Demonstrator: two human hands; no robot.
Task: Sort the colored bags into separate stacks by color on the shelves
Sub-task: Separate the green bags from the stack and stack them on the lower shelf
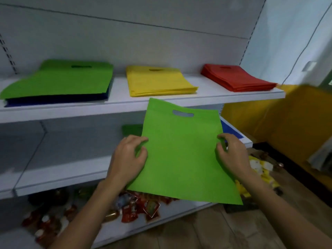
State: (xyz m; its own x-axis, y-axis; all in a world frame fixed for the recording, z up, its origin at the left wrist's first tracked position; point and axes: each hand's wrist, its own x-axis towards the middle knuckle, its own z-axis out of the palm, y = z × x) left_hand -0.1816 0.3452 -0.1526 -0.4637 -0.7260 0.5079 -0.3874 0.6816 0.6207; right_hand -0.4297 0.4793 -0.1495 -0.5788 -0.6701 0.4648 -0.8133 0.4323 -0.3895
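Both hands, left hand (128, 155) and right hand (231, 155), pinch a green bag's (181, 151) side edges; it should land flat, squared on the green stack (59, 81) on the upper shelf (206, 95).

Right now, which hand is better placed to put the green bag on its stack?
Left, probably. The left hand grips the left edge of the flat green fabric bag, nearer the green bag stack at the left end of the white upper shelf; the right hand is farther.

Upper shelf (118, 90): green bags (59, 79) atop blue stack (53, 100), yellow stack (156, 81), red stack (237, 78).
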